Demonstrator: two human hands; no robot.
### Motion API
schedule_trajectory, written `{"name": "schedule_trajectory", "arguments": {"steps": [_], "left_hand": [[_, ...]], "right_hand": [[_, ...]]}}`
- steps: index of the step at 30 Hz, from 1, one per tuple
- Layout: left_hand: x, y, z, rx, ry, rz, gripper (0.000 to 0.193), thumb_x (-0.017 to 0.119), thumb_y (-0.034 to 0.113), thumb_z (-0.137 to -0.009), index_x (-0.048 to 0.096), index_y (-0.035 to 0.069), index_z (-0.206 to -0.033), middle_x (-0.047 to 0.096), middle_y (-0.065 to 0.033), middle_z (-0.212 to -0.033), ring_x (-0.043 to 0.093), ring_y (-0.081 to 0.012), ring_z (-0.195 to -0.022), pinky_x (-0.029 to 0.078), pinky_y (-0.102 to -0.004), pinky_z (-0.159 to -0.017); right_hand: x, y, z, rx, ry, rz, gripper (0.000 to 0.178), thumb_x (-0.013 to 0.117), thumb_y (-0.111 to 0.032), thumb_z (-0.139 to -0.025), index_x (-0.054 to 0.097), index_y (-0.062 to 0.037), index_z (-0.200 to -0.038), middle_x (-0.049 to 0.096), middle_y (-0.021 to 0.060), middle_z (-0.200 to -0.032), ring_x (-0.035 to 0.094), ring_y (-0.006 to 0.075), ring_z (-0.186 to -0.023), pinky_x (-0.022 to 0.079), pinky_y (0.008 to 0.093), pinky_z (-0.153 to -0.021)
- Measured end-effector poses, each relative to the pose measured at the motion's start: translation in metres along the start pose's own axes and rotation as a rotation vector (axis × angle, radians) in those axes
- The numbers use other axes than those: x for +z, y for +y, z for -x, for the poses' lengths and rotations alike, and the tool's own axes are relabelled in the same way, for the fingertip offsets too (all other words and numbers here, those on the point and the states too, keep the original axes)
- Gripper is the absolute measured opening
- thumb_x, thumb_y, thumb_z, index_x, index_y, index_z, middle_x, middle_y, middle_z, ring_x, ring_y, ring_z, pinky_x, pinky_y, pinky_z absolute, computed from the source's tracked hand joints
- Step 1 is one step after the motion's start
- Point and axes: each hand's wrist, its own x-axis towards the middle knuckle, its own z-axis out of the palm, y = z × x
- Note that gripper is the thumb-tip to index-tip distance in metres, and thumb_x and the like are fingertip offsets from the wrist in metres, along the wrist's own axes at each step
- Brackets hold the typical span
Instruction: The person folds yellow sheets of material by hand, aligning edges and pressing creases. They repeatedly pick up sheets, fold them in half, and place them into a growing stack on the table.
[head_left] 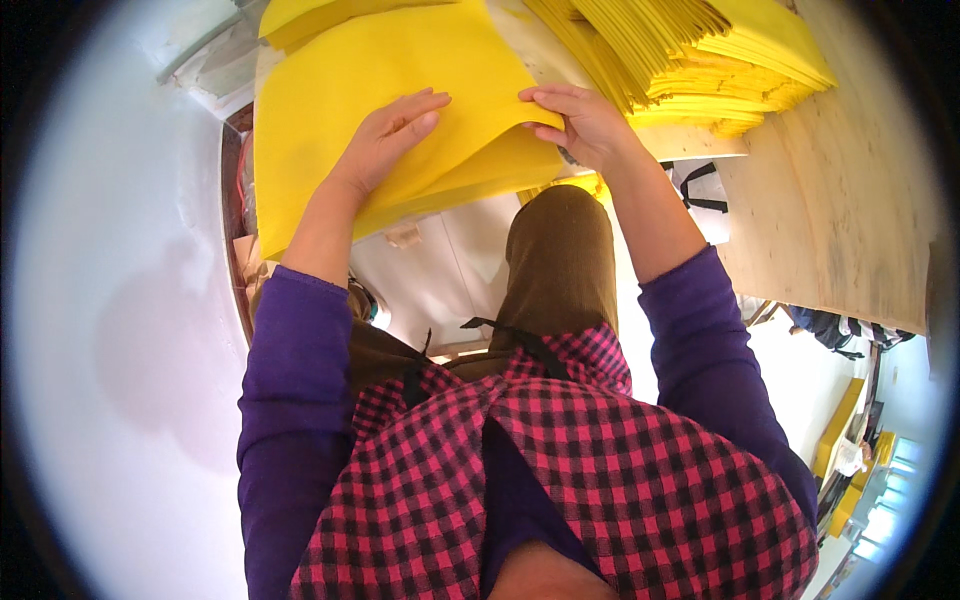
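Note:
A large yellow sheet (340, 100), which looks like cloth or felt, lies across the work surface in front of me. My left hand (393, 137) rests on top of it with the fingers stretched out. At the sheet's right edge my right hand (580, 122) pinches the material between thumb and fingers. The edge there is lifted into a curve, and a gap shows under it above another yellow layer (480, 185).
Folded yellow pieces (680, 60) are stacked at the far right, next to a wooden panel (840, 200). A white wall (120, 300) stands close on my left. Below the surface are my knees and a pale board (430, 270).

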Motion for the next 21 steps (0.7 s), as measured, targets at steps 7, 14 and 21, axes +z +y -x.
{"name": "schedule_trajectory", "arguments": {"steps": [7, 14, 21], "left_hand": [[-0.010, 0.027, 0.007, 0.057, 0.143, -0.052, 0.044, 0.057, 0.037, -0.090, 0.059, 0.008, -0.122, 0.052, -0.0149, -0.132, 0.037, -0.0252, -0.132, 0.029, -0.0340, -0.107], [0.014, 0.054, 0.027, 0.114, 0.062, -0.552, 0.059, 0.067, 0.032, -0.081, 0.049, 0.007, -0.131, 0.051, -0.0178, -0.130, 0.040, -0.0319, -0.129, 0.029, -0.0414, -0.108], [0.026, 0.053, 0.026, 0.069, 0.079, -0.865, 0.056, 0.062, 0.026, -0.081, 0.047, 0.005, -0.130, 0.050, -0.0157, -0.132, 0.041, -0.0314, -0.128, 0.028, -0.0463, -0.108]], "right_hand": [[-0.010, 0.007, 0.005, 0.018, -0.039, -0.080, 0.028, 0.049, -0.021, -0.095, 0.059, 0.0010, -0.108, 0.061, 0.0115, -0.109, 0.065, 0.0220, -0.085, 0.055, 0.0260, -0.070], [-0.010, 0.010, -0.004, -0.011, -0.094, -0.259, 0.031, 0.046, -0.021, -0.097, 0.055, 0.0041, -0.113, 0.060, 0.0156, -0.111, 0.062, 0.0243, -0.100, 0.056, 0.0277, -0.076], [-0.009, 0.013, -0.007, -0.029, -0.170, -0.431, 0.034, 0.046, -0.020, -0.097, 0.053, 0.0079, -0.114, 0.058, 0.0216, -0.115, 0.059, 0.0269, -0.107, 0.055, 0.0284, -0.082]]}}
